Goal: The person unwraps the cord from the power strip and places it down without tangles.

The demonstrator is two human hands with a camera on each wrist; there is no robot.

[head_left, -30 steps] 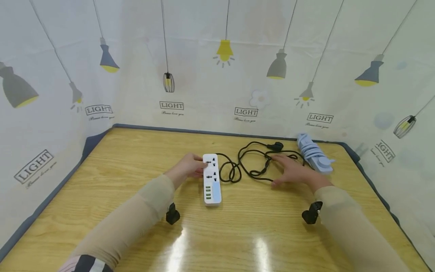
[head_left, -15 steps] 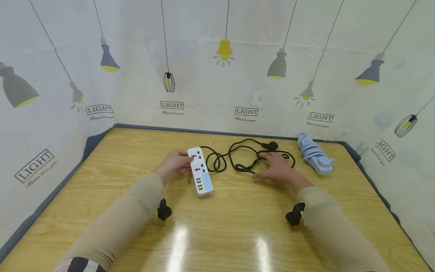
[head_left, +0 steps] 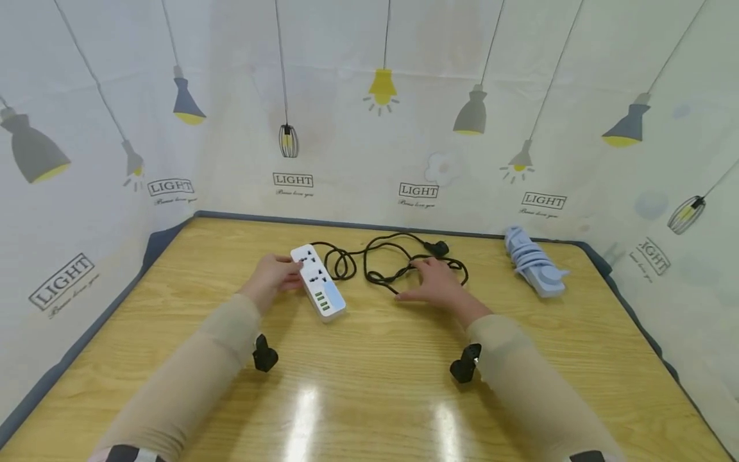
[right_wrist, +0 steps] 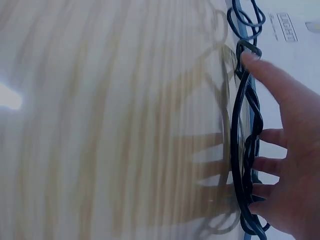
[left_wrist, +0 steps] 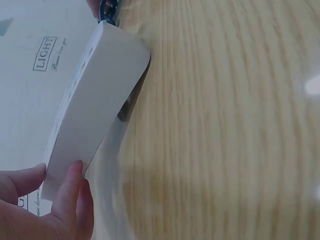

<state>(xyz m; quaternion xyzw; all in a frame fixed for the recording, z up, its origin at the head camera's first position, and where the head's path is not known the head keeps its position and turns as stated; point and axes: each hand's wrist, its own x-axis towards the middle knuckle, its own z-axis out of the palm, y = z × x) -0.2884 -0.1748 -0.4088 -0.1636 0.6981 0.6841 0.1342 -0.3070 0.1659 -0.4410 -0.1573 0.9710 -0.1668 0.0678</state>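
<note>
A white power strip [head_left: 319,282] with sockets and several green USB ports is tilted in the head view. My left hand [head_left: 272,277] pinches its far left end between thumb and fingers; the left wrist view shows a gap between the strip's underside [left_wrist: 95,110] and the tabletop. From that far end a black power cord [head_left: 340,263] runs right in loose loops. My right hand [head_left: 435,289] holds the loops with spread thumb and fingers, and in the right wrist view the cord [right_wrist: 237,150] hangs over its shadow. The cord's black plug [head_left: 437,248] lies just beyond that hand.
Another power strip [head_left: 534,263], pale blue-white with its cord wrapped round it, lies at the back right of the wooden table [head_left: 369,385]. A lamp-printed curtain [head_left: 346,147] stands behind the table and along its sides. Black devices [head_left: 464,364] are strapped to both wrists.
Both hands have moved left together, carrying the white power strip and the looped cord with its plug. The strip has turned so its near end points right. The wrapped strip has stayed put.
</note>
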